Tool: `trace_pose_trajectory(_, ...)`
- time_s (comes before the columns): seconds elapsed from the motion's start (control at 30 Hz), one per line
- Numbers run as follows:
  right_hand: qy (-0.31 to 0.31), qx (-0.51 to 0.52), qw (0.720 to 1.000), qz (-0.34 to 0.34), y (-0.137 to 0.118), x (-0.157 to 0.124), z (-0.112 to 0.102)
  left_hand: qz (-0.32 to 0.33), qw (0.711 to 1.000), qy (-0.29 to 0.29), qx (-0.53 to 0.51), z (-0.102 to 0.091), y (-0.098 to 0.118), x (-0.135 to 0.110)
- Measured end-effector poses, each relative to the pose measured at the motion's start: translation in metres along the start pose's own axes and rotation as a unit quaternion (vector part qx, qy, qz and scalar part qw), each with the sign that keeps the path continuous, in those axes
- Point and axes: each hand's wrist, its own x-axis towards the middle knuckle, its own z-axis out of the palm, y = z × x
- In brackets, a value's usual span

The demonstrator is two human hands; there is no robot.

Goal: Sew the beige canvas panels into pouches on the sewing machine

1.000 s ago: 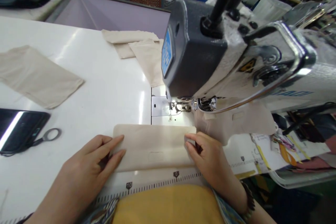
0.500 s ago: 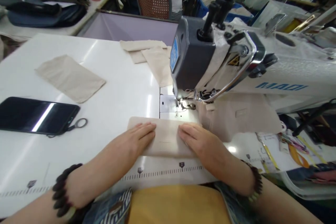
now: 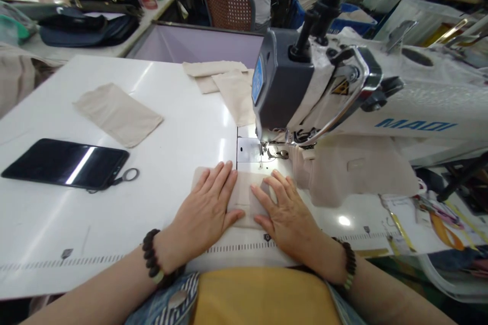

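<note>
Flat beige cloth (image 3: 244,194) — faintly lined — lies under the wide-spread left hand (image 3: 206,212) and loosely open right hand (image 3: 286,213), neither gripping.

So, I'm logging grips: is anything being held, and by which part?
Nothing appears gripped: the left hand rests on the left part of the beige fabric, the right hand on its right.

Fabric piece (image 3: 243,194) near front edge of desk (image 3: 183,137), before sewing machine (image 3: 282,81); phone (image 3: 64,162) toward left edge; cloth scraps (image 3: 237,96) by back edge; chair (image 3: 229,6) beyond.
</note>
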Motion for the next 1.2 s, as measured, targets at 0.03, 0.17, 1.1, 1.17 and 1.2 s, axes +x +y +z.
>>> trace_pose_trajectory(0.03,-0.001,0.003,1.0,0.003,0.0,0.0,0.0,-0.01,1.0,0.004,0.006,0.001,-0.006,-0.004)
trace_pose_trajectory(0.17,-0.006,0.008,1.0,0.005,0.001,0.0,0.0,-0.075,0.996,0.026,0.035,0.002,-0.035,-0.023)
trace_pose_trajectory(1.1,-0.004,0.023,0.991,-0.131,0.057,0.033,-0.017,0.12,0.991,0.001,-0.053,-0.017,-0.013,0.081)
trace_pose_trajectory(1.17,0.0,0.018,0.994,-0.112,0.056,0.032,-0.015,0.116,0.991,-0.003,-0.06,-0.015,-0.016,0.084)
trace_pose_trajectory(1.2,0.0,0.014,0.994,-0.105,0.055,0.032,-0.015,0.114,0.992,-0.007,-0.063,-0.015,-0.017,0.086)
